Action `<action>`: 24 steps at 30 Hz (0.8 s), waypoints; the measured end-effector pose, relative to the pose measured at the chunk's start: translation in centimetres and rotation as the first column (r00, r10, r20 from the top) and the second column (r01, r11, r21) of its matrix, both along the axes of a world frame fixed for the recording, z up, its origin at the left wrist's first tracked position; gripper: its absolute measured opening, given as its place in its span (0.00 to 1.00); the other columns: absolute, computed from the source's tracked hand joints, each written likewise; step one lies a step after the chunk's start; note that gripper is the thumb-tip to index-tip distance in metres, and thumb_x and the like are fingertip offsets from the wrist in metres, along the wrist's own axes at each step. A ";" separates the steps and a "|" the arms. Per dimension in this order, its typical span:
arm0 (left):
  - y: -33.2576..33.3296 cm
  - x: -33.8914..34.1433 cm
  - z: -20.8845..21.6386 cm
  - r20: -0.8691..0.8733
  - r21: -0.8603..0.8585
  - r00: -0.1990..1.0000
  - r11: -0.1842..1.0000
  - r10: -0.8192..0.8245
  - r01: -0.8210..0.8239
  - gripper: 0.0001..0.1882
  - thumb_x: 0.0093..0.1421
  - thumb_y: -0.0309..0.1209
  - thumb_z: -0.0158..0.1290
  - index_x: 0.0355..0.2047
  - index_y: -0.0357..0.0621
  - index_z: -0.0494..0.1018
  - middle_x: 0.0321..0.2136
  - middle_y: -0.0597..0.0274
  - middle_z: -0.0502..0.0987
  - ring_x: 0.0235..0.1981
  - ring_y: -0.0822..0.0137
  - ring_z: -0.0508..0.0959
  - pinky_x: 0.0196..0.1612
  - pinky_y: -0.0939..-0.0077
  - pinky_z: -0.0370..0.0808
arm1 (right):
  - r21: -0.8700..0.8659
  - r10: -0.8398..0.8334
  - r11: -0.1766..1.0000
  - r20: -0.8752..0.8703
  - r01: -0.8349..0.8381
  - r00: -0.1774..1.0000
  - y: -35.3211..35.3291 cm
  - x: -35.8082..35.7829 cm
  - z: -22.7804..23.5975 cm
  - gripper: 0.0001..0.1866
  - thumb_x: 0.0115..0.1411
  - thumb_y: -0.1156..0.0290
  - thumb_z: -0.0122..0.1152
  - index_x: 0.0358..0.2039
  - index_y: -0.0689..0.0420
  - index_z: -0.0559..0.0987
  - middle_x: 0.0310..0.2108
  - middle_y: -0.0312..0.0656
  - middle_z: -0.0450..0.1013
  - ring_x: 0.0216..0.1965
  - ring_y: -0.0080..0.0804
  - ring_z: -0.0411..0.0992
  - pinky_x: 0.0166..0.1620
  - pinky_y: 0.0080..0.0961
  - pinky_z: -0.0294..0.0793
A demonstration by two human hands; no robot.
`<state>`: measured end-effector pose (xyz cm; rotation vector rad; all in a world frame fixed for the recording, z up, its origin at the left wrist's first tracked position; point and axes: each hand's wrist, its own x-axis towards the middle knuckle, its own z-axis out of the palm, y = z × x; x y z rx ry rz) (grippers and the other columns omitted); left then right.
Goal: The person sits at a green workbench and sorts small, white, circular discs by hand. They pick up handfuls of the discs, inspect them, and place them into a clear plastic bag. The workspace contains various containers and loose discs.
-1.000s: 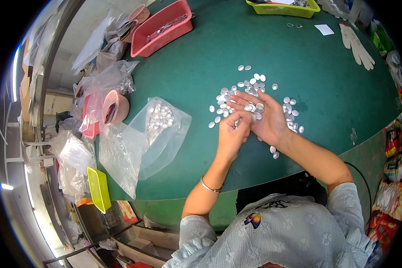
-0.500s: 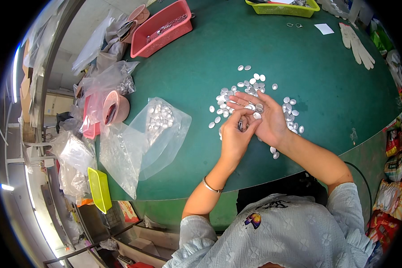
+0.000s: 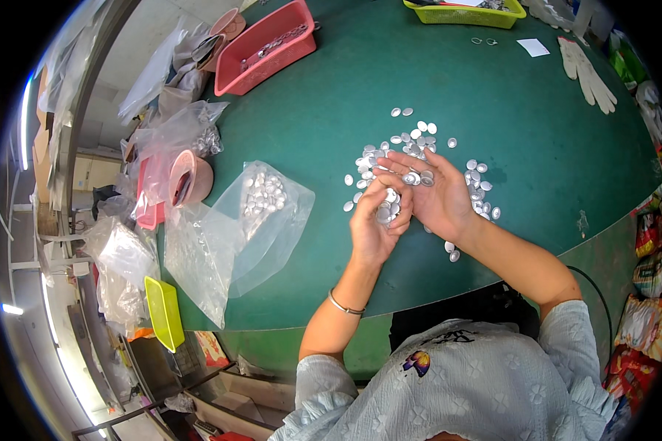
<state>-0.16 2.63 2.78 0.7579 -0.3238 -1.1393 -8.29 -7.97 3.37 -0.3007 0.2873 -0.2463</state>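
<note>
My left hand [image 3: 371,224] is curled, palm turned up, around several small silver oval pieces [image 3: 388,211]; its fingertips sit close beside the right palm. My right hand [image 3: 449,202] lies palm up with its fingers stretched to the left, bearing a few more silver oval pieces [image 3: 426,178] near the base of the fingers. Beneath and around both hands, a loose pile of the same shiny ovals [image 3: 371,159] spreads over the green table [image 3: 331,95]. Another cluster [image 3: 478,184] lies just right of the right wrist. Part of the pile is hidden under the hands.
Left of the hands lies a clear plastic bag [image 3: 276,246] with more ovals inside. Farther left are a pink cup [image 3: 191,178] and a yellow-green basket [image 3: 163,312]. A pink bin [image 3: 266,51], a yellow basket [image 3: 467,15] and a white glove [image 3: 587,77] are at the back.
My left hand has drawn back slightly from the right palm and rolled over, showing ovals in its cupped fingers. One oval has gone from the right palm. My right hand has stayed put.
</note>
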 end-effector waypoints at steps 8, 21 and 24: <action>-0.8 -2.1 -1.0 0.912 0.093 0.395 0.879 0.113 -0.467 0.12 0.47 0.18 0.60 0.33 0.35 0.73 0.18 0.72 0.64 0.20 0.81 0.60 0.24 0.89 0.60 | -0.195 0.016 0.981 0.005 -0.015 1.000 0.4 0.2 -0.7 0.27 0.65 0.56 0.34 0.54 0.67 0.62 0.53 0.51 0.63 0.55 0.36 0.61 0.50 0.30 0.63; 0.2 0.5 -0.5 -0.159 -0.058 0.987 0.998 -0.028 0.019 0.10 0.60 0.34 0.44 0.28 0.40 0.65 0.18 0.64 0.65 0.14 0.79 0.59 0.14 0.87 0.49 | -0.040 0.019 0.999 0.011 -0.019 1.000 0.4 0.0 -0.3 0.30 0.64 0.52 0.33 0.54 0.68 0.62 0.54 0.51 0.61 0.56 0.39 0.60 0.58 0.36 0.58; 0.0 0.3 0.1 -0.218 -0.015 0.976 1.000 0.003 -0.007 0.18 0.64 0.42 0.35 0.24 0.41 0.61 0.16 0.61 0.62 0.12 0.77 0.58 0.11 0.86 0.51 | -0.021 0.001 1.000 0.008 -0.001 1.000 0.2 0.1 -0.5 0.31 0.64 0.52 0.33 0.54 0.67 0.61 0.55 0.52 0.61 0.56 0.40 0.59 0.59 0.37 0.55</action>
